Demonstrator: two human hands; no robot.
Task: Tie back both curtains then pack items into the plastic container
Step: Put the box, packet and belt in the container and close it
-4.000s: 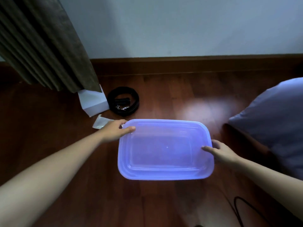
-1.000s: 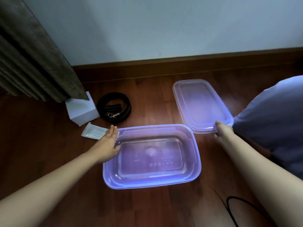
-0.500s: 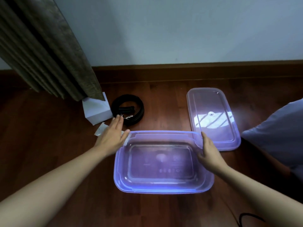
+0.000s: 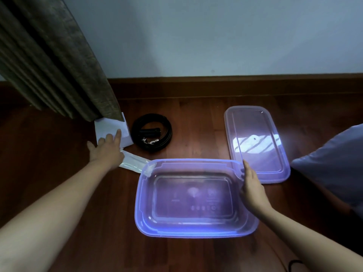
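Note:
A purple see-through plastic container (image 4: 145, 213) stands open and empty on the wooden floor. Its lid (image 4: 255, 122) lies flat just behind it to the right. My right hand (image 4: 252, 190) rests against the container's right rim, fingers extended. My left hand (image 4: 107, 148) reaches out with fingers spread, its fingertips on a small white box (image 4: 110, 127) under the curtain's hem. A flat white packet (image 4: 133, 162) lies between that hand and the container. A coiled black belt (image 4: 152, 132) sits right of the box. The dark curtain (image 4: 55, 55) hangs at the left.
A grey-blue cushion (image 4: 334, 165) lies at the right edge. A black cable (image 4: 292, 265) loops on the floor at the bottom right. The wall and a wooden skirting board (image 4: 216, 83) run across the back.
The lid came off the container and was laid to the right. My right hand returned to the container's right rim. My left hand moved forward and left from the packet to the white box.

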